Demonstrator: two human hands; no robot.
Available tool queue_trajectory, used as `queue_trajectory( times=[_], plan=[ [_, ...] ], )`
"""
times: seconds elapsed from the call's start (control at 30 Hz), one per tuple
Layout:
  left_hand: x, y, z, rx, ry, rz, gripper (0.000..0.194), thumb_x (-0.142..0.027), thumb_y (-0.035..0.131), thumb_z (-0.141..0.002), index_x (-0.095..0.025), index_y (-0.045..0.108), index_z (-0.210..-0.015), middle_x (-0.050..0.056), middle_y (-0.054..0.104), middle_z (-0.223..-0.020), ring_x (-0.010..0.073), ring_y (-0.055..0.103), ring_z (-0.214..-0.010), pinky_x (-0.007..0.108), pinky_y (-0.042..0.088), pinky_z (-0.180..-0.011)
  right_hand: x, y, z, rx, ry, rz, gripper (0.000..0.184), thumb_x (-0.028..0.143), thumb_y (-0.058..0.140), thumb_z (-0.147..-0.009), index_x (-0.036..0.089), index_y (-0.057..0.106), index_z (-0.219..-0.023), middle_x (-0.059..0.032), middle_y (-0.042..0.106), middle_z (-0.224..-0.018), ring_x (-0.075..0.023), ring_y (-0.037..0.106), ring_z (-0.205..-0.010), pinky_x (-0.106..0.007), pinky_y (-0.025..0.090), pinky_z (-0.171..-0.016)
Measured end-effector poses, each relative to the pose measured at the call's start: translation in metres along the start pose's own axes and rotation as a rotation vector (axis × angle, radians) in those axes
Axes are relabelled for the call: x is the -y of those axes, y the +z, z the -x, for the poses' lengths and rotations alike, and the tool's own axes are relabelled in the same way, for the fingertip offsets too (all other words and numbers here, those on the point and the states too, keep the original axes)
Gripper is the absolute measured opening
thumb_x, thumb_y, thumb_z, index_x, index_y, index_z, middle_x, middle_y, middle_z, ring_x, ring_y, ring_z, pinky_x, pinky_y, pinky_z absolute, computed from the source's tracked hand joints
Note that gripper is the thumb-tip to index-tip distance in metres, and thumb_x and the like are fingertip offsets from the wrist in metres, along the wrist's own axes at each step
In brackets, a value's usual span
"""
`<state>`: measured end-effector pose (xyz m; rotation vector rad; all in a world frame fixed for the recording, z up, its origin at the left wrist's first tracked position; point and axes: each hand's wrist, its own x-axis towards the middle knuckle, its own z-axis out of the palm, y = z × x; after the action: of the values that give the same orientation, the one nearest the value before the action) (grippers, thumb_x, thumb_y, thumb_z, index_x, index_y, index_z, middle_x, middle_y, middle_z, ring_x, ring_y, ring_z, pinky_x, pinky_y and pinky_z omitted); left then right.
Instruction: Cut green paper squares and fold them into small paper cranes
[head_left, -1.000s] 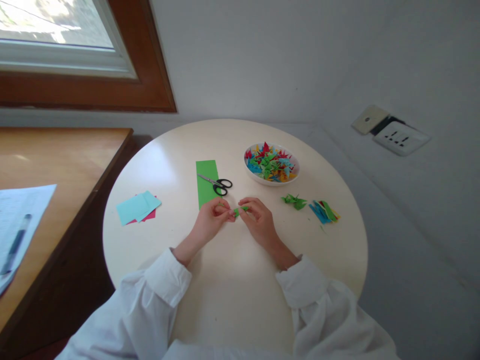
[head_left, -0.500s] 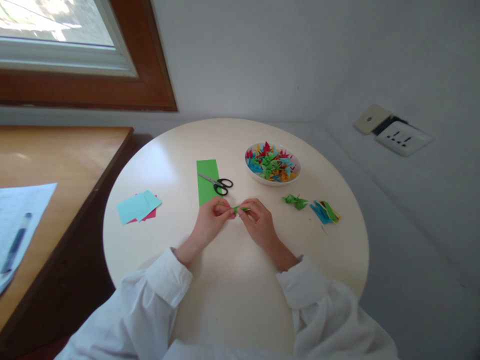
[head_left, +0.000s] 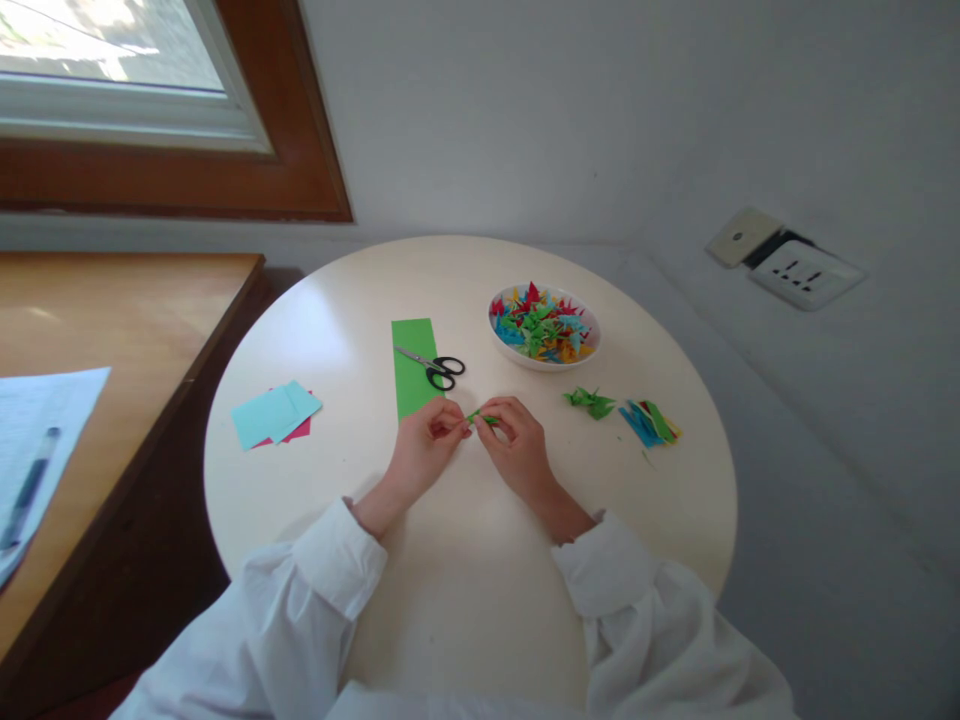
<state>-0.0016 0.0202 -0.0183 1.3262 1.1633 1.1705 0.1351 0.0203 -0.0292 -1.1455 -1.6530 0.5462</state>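
Note:
A small piece of folded green paper (head_left: 473, 416) is pinched between my two hands, mostly covered by the fingers. My left hand (head_left: 426, 438) grips its left end, my right hand (head_left: 519, 440) its right end. Just beyond the left hand lies a green paper strip (head_left: 414, 345), with black-handled scissors (head_left: 442, 372) resting across it, blades toward the left. Right of my right hand are folded green paper cranes (head_left: 591, 402). A white bowl (head_left: 546, 366) behind them is heaped with colourful paper cranes (head_left: 536, 325).
Light-blue paper squares (head_left: 274, 412) overlap a red sheet (head_left: 301, 429) at the table's left. Folded paper pieces (head_left: 651, 423) in several colours lie at the right. A wooden desk (head_left: 150, 310) with a paper (head_left: 60, 410) and a pen (head_left: 31, 488) stands left of the round table (head_left: 465, 600).
My left hand has shifted slightly, its fingertips re-placed on the green folded paper. The right hand stays nearly where it was. Everything else lies as before.

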Motion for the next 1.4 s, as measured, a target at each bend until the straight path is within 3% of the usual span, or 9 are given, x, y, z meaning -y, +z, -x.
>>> queue_trajectory(
  times=[0.23,0.43,0.57,0.7,0.8,0.93,1.1,1.4],
  plan=[
    [0.000,-0.001,0.000,-0.032,0.061,-0.090,0.006,-0.021,0.060,-0.071,-0.018,0.054,-0.071,-0.001,0.059,-0.064,0.0117,0.059,-0.061,0.022,0.047,-0.059,-0.002,-0.002,-0.002,-0.044,-0.059,0.106,0.006,0.018,0.057,-0.076,0.022,0.061,-0.073,-0.0045,0.059,-0.080,-0.0175,0.057,-0.080,-0.032,0.049,-0.074],
    [-0.001,-0.004,0.002,-0.129,0.137,-0.196,0.005,-0.018,0.061,-0.069,-0.020,0.057,-0.072,-0.001,0.062,-0.068,0.0119,0.059,-0.064,0.023,0.048,-0.065,-0.001,-0.006,-0.001,0.031,-0.032,0.114,0.009,0.021,0.055,-0.079,0.022,0.065,-0.078,-0.0018,0.064,-0.070,-0.0136,0.055,-0.060,-0.027,0.047,-0.060],
    [-0.001,-0.005,0.002,-0.132,0.229,-0.333,0.005,-0.018,0.059,-0.072,-0.021,0.058,-0.076,0.000,0.061,-0.071,0.0128,0.058,-0.064,0.025,0.048,-0.067,-0.001,-0.006,0.000,0.026,-0.006,0.064,0.011,0.021,0.055,-0.080,0.022,0.066,-0.078,-0.0029,0.068,-0.075,-0.0148,0.060,-0.066,-0.026,0.048,-0.060],
    [-0.001,-0.008,-0.001,-0.147,0.349,-0.384,0.019,-0.019,0.064,-0.068,-0.020,0.062,-0.087,0.009,0.058,-0.102,0.0207,0.055,-0.100,0.034,0.043,-0.089,-0.002,-0.007,0.000,-0.005,-0.006,-0.001,0.009,0.021,0.057,-0.079,0.021,0.066,-0.076,-0.0030,0.069,-0.074,-0.0157,0.062,-0.068,-0.028,0.050,-0.064],
    [0.002,-0.011,-0.004,0.005,0.337,-0.324,0.026,-0.021,0.064,-0.071,-0.020,0.060,-0.097,0.012,0.055,-0.117,0.0228,0.047,-0.116,0.038,0.036,-0.099,-0.001,-0.007,-0.001,-0.001,-0.007,-0.059,0.008,0.020,0.058,-0.078,0.022,0.065,-0.074,-0.0025,0.069,-0.073,-0.0156,0.063,-0.067,-0.028,0.050,-0.064],
    [0.007,-0.012,-0.005,0.133,0.275,-0.179,0.015,-0.025,0.056,-0.078,-0.019,0.060,-0.091,0.010,0.063,-0.103,0.0193,0.057,-0.102,0.034,0.042,-0.093,0.001,-0.007,-0.001,-0.006,0.006,-0.139,0.007,0.019,0.060,-0.075,0.021,0.065,-0.071,-0.0023,0.069,-0.071,-0.0152,0.063,-0.067,-0.027,0.050,-0.063],
    [0.006,-0.010,-0.003,0.088,0.245,-0.127,0.007,-0.023,0.056,-0.077,-0.017,0.058,-0.079,0.009,0.064,-0.090,0.0180,0.060,-0.088,0.030,0.047,-0.080,0.001,-0.006,-0.001,-0.005,0.104,-0.195,0.007,0.021,0.060,-0.073,0.020,0.066,-0.069,-0.0029,0.069,-0.070,-0.0150,0.062,-0.064,-0.026,0.049,-0.059],
    [0.003,-0.005,-0.004,0.015,0.182,-0.017,0.011,-0.023,0.060,-0.073,-0.015,0.056,-0.067,0.006,0.063,-0.077,0.0137,0.060,-0.072,0.024,0.047,-0.066,0.006,-0.002,-0.002,0.027,0.352,-0.378,0.013,0.029,0.059,-0.071,0.018,0.064,-0.066,-0.0019,0.067,-0.062,-0.0140,0.060,-0.058,-0.025,0.048,-0.056]
  ],
)
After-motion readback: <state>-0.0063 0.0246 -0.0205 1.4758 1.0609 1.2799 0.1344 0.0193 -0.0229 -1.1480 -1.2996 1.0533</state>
